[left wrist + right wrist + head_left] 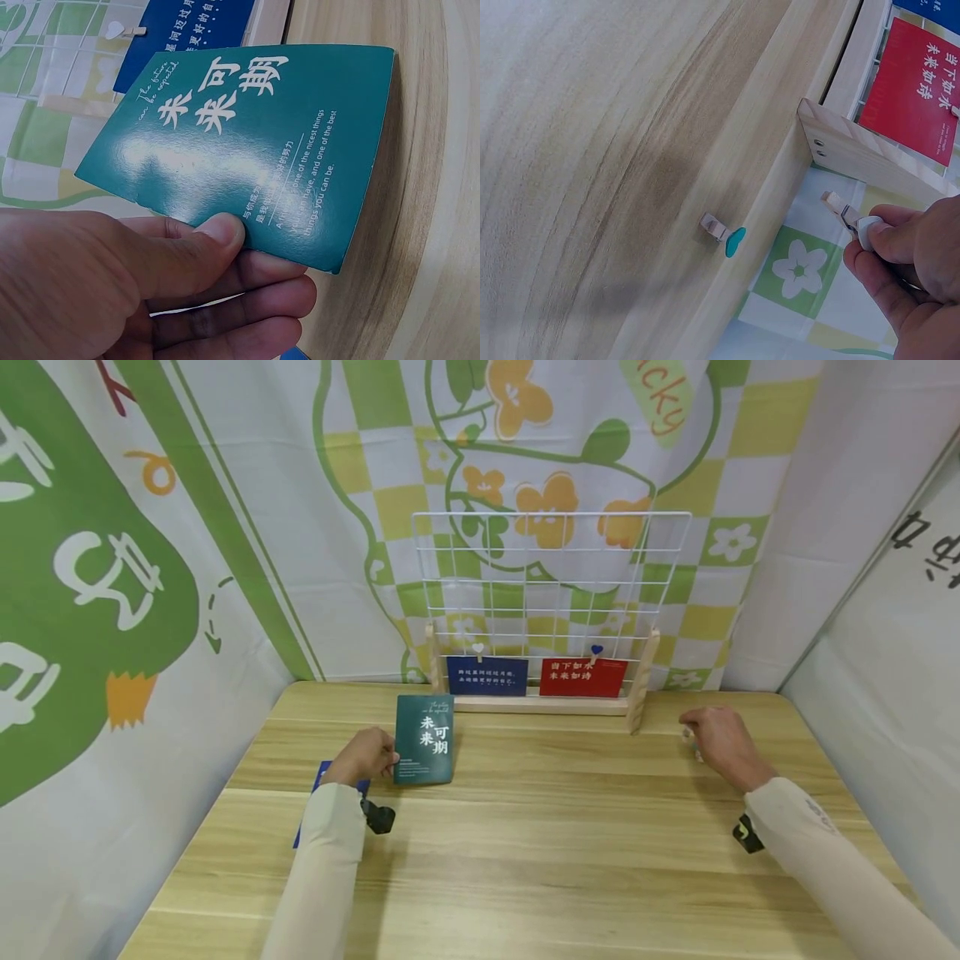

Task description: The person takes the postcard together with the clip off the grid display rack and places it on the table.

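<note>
My left hand (366,756) pinches the left edge of a dark green card (424,742) with white lettering, thumb on its face, tilted above the table in the left wrist view. My right hand (722,745) is at the table's right side. Its thumb and fingers pinch a small wooden clothespin (840,212) by its white end. On the tabletop near that hand lies another clothespin (716,228) with a teal heart. Beneath my left wrist a blue card (324,770) lies partly covered on the table.
At the back stands a white wire grid rack (540,582) on a wooden base (525,705). A blue card (487,686) and a red card (585,683) are clipped low on it with heart clothespins. Printed curtains (345,635) enclose the table (555,860).
</note>
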### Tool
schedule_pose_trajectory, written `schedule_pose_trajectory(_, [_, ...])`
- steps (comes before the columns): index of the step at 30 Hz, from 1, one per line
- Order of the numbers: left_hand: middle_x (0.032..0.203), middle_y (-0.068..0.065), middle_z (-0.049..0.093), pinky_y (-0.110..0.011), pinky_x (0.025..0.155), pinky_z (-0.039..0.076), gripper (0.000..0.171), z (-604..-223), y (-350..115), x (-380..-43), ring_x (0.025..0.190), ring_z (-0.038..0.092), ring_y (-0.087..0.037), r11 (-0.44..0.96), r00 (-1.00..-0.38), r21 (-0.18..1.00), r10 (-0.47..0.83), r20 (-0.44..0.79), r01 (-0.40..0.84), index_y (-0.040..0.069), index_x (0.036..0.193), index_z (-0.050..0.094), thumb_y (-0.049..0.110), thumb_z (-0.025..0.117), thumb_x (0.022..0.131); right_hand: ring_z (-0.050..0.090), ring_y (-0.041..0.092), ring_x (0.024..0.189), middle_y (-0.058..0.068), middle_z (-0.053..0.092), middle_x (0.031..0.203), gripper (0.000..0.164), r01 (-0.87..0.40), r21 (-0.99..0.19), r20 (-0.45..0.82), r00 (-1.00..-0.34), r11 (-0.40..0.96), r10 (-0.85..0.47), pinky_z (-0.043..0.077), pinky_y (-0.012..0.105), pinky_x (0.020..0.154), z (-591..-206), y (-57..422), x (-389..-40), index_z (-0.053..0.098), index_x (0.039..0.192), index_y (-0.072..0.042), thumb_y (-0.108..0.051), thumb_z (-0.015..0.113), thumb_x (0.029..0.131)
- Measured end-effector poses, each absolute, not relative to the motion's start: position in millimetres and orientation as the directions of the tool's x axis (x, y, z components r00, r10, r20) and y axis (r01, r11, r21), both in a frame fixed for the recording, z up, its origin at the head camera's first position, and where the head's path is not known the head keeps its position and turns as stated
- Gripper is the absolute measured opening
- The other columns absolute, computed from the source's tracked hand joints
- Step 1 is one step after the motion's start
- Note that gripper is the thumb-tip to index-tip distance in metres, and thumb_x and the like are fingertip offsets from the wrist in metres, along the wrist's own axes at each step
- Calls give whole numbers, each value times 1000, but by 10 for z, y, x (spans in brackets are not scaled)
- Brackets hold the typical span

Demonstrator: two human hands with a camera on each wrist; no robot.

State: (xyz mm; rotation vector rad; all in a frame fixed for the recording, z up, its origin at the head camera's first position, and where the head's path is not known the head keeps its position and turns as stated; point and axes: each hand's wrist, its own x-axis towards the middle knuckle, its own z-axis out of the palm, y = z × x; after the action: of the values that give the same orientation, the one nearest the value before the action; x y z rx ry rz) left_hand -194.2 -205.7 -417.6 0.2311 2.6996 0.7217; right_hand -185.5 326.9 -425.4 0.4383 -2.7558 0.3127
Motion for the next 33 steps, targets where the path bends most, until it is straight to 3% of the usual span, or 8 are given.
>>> schedule_pose_trajectory(22, [73, -18, 66, -26, 56, 49, 20, -4208, -2077, -1925, 66, 64, -26, 856, -924, 513, 250, -290, 71, -5, 76, 61, 2, 51, 92, 67, 37, 76, 19, 70, 88, 21, -317, -188, 327, -913, 930, -245, 52, 47, 66, -4360, 3300, -1816, 71, 91, 2, 8, 53, 82])
schedule_pose_trajectory(33, [73, -17, 66, -26, 56, 50, 20, -4236, -2097, -1931, 65, 64, -24, 848, -922, 527, 241, -304, 48, -5, 76, 60, 2, 51, 92, 66, 37, 75, 18, 71, 87, 24, -320, -192, 324, -913, 928, -248, 51, 48, 65, -4395, 3297, -1811, 71, 89, 0, 10, 52, 78])
